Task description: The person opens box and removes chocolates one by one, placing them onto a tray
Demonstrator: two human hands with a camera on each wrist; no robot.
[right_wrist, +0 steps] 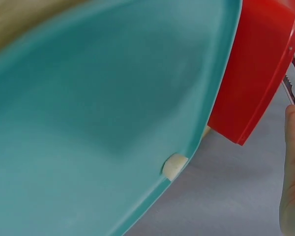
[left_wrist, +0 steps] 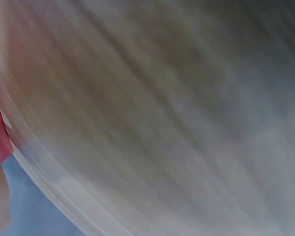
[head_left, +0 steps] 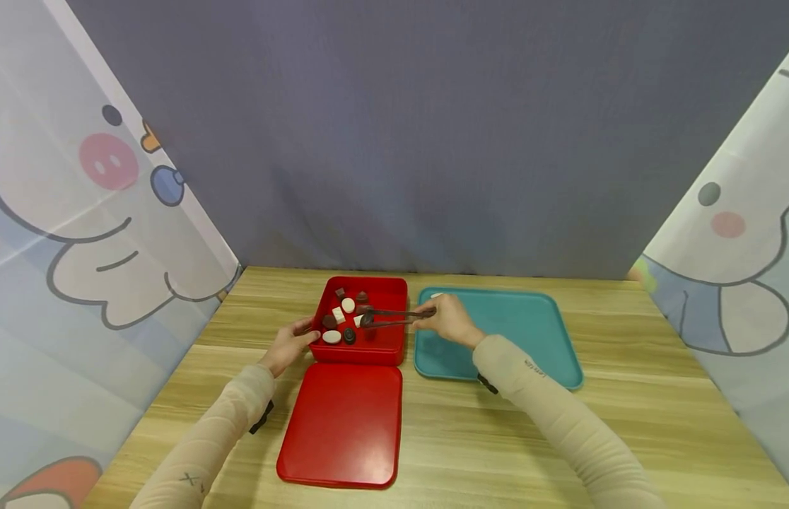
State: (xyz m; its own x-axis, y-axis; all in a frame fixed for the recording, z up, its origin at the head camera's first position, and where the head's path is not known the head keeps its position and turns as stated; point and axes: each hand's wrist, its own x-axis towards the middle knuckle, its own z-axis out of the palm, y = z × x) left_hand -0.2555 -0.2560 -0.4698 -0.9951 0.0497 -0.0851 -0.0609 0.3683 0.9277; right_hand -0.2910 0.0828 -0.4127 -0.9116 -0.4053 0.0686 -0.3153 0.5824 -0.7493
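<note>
My right hand (head_left: 452,322) holds dark tongs (head_left: 394,313), which reach leftward over the red box (head_left: 387,355). At the tong tips is a dark chocolate (head_left: 367,319); whether they pinch it I cannot tell. Inside the box lie several chocolates, among them a white oval one (head_left: 331,337), a dark oval one (head_left: 349,336) and a white square one (head_left: 339,314). My left hand (head_left: 290,346) grips the box's left wall, thumb over the rim; the left wrist view catches only part of that hand and a red corner.
Right of the box lies a teal tray (head_left: 509,325), with a white piece (right_wrist: 174,166) by its edge in the right wrist view. A red lid (head_left: 343,428) lies flat in front of the box on the wooden table (head_left: 471,445). A grey curtain (head_left: 433,141) hangs behind.
</note>
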